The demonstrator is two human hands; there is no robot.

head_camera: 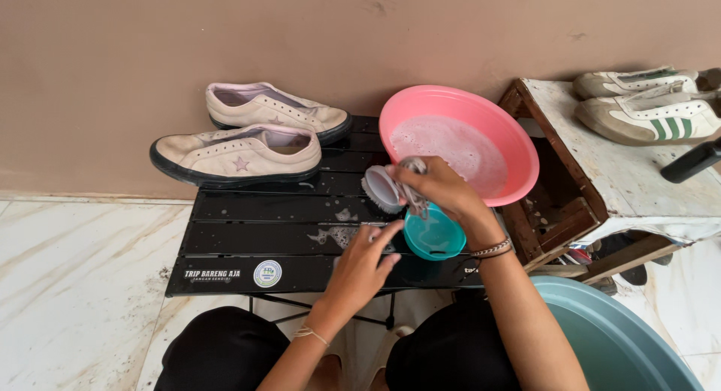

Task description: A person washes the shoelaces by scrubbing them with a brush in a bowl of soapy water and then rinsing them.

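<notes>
My right hand (443, 196) grips a grey scrub brush (381, 188), bristles facing left, together with a bit of grey lace or cloth, just above a small teal bowl (434, 239). My left hand (363, 265) hovers over the black slatted table (263, 233) beside the teal bowl, fingers stretched toward the brush and holding nothing. A pink basin (481, 128) with soapy water sits behind my right hand. Two beige sneakers with black soles, the front sneaker (236, 157) and the back sneaker (274, 109), lie at the table's far left.
Soap foam (334, 233) spots the tabletop. A worn white wooden crate (638, 173) to the right carries two white sneakers with green stripes (653, 109) and a black handle (695, 162). A large teal tub (623, 346) stands at the lower right. Brown wall behind, marble tile floor.
</notes>
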